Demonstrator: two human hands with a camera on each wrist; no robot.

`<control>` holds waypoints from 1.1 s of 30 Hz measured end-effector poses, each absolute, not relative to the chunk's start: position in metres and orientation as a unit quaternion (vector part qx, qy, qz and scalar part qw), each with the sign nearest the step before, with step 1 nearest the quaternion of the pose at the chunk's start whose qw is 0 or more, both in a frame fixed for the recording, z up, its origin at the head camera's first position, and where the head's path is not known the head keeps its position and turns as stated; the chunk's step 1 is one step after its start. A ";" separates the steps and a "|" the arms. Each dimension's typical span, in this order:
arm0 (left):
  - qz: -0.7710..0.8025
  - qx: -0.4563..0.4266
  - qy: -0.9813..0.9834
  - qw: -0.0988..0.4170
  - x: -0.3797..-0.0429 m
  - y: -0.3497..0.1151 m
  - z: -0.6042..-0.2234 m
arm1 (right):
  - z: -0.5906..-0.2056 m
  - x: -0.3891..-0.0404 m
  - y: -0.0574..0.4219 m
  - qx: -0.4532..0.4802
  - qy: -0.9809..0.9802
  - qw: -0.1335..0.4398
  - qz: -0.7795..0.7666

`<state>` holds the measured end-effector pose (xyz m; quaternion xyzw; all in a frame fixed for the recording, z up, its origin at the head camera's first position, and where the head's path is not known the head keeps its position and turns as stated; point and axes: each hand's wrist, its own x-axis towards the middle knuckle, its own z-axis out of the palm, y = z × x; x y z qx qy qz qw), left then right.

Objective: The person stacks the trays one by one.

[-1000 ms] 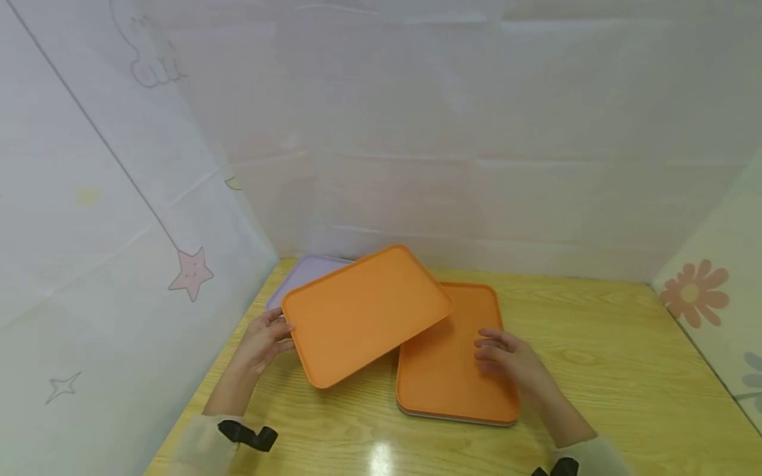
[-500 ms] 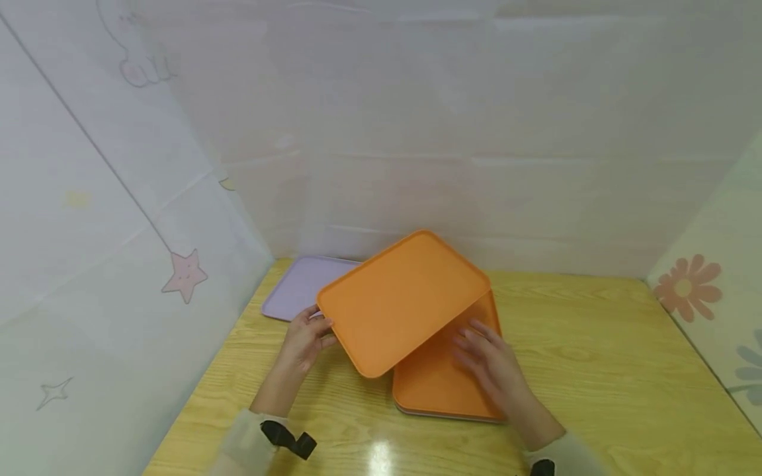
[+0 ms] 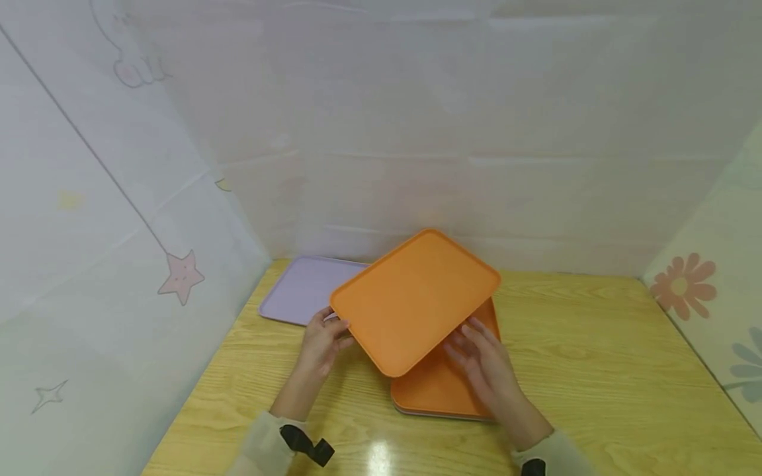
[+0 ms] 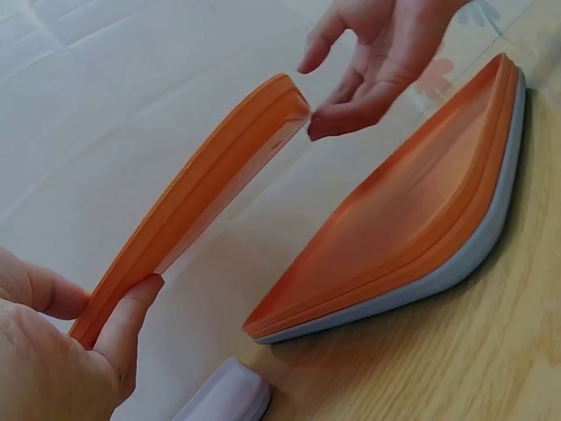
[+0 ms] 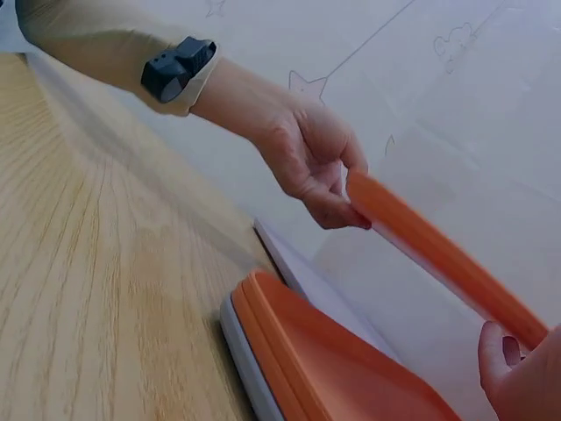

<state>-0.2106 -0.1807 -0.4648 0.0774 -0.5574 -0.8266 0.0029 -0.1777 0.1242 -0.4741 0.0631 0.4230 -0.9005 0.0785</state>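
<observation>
My left hand (image 3: pixel 323 344) pinches the left edge of an orange tray (image 3: pixel 417 301), thumb on one face and fingers on the other. The tray is raised and tilted above a stack. In the left wrist view, the raised tray (image 4: pixel 197 202) shows edge-on. My right hand (image 3: pixel 485 363) is at its lower right edge, fingers spread and thumb apart from them. Beneath lies the stack, an orange tray (image 3: pixel 437 390) uppermost, with another orange rim (image 4: pixel 386 294) and a grey tray (image 4: pixel 465 267) under it. The raised tray hides the stack's far part.
A lilac tray (image 3: pixel 303 287) lies flat at the back left of the wooden table (image 3: pixel 595 370), partly covered in the head view by the raised tray. Pale printed sheets (image 3: pixel 381 132) stand as walls behind and on both sides.
My left hand has carried the orange tray to the right, over the stack, uncovering more of the lilac tray. My right hand has moved left to the raised tray's edge.
</observation>
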 end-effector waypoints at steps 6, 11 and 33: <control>-0.819 0.068 -0.570 0.007 -0.207 -0.171 -0.467 | -0.470 -0.178 0.123 0.080 0.430 0.071 -0.896; -0.797 0.056 -0.601 0.009 -0.202 -0.161 -0.469 | -0.469 -0.181 0.124 0.109 0.458 0.060 -0.880; -0.796 0.017 -0.602 -0.054 -0.196 -0.159 -0.488 | -0.479 -0.198 0.169 0.130 0.504 0.075 -0.851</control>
